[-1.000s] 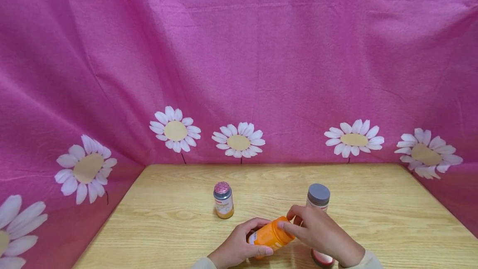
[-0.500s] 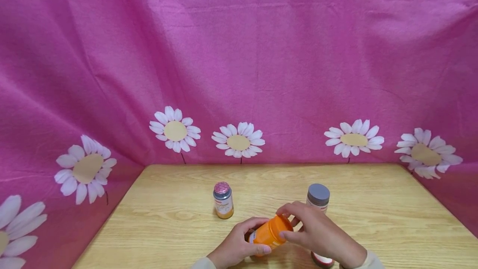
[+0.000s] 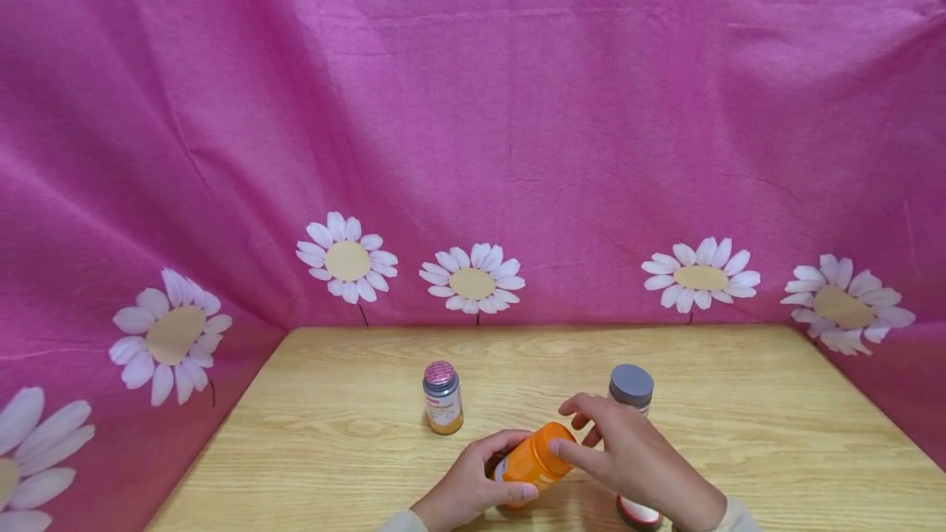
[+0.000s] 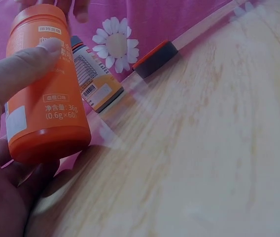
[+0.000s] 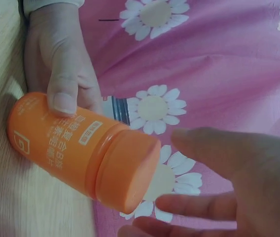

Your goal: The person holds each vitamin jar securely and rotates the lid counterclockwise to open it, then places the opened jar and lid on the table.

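An orange supplement bottle with an orange cap is tilted, cap end up and to the right in the head view. My left hand grips its body, thumb over the label. My right hand is beside the cap, thumb and fingers spread around it. In the right wrist view, a gap shows between those fingers and the cap.
A small bottle with pink foil over its mouth stands at the back left. A grey-capped bottle stands behind my right hand. A dark round lid with a red rim lies on the wooden table. Pink cloth surrounds the table.
The right hand's fingers have shifted on the cap, then come away from it. The left hand keeps its grip, and the bottle has turned slightly left.
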The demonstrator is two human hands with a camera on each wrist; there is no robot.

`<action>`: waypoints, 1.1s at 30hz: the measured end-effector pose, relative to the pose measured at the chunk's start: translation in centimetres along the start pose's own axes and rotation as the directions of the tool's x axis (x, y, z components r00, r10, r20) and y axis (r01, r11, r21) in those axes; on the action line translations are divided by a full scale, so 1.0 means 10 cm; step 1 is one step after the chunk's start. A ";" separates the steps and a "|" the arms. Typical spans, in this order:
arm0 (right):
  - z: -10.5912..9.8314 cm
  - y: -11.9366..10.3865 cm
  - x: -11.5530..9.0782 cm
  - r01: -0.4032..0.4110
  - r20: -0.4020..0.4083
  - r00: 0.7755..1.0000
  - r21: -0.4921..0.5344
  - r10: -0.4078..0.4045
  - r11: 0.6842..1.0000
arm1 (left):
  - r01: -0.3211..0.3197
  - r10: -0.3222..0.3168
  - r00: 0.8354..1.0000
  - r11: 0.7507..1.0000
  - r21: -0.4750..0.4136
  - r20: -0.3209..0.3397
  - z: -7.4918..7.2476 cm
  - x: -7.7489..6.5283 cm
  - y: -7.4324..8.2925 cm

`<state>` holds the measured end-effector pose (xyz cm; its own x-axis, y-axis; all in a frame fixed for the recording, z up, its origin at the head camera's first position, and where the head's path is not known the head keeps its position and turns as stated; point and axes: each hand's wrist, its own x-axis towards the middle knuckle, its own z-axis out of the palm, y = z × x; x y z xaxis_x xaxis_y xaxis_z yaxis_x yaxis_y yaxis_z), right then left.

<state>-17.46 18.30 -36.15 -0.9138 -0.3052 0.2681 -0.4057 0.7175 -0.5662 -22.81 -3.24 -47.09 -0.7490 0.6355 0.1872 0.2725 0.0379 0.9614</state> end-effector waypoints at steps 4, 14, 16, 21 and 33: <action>0.01 0.01 0.01 -0.045 -0.035 0.998 -0.070 0.043 0.997 | -0.023 0.023 1.000 1.000 0.010 -0.007 0.03 -0.03 0.14; 0.03 0.06 0.02 -0.031 0.025 0.999 -0.091 0.033 0.995 | -0.002 0.002 1.000 1.000 0.025 -0.012 0.04 -0.06 0.24; 0.03 0.07 0.02 0.002 0.044 0.999 -0.078 0.002 0.997 | 0.017 -0.017 1.000 0.999 0.032 -0.013 0.03 -0.05 0.17; -0.01 0.10 0.01 0.086 0.102 0.991 -0.007 -0.085 0.996 | 0.049 -0.048 0.999 0.997 0.059 -0.019 0.01 -0.01 0.01; -0.04 0.15 -0.02 0.271 0.127 0.955 0.008 -0.270 0.963 | 0.025 -0.024 1.000 0.999 0.038 -0.011 0.02 -0.02 0.00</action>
<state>-17.91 19.68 -36.70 -0.7654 -0.5643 0.3094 -0.6381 0.6031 -0.4787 -22.53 -3.22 -47.14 -0.7618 0.6262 0.1658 0.2765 0.0830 0.9574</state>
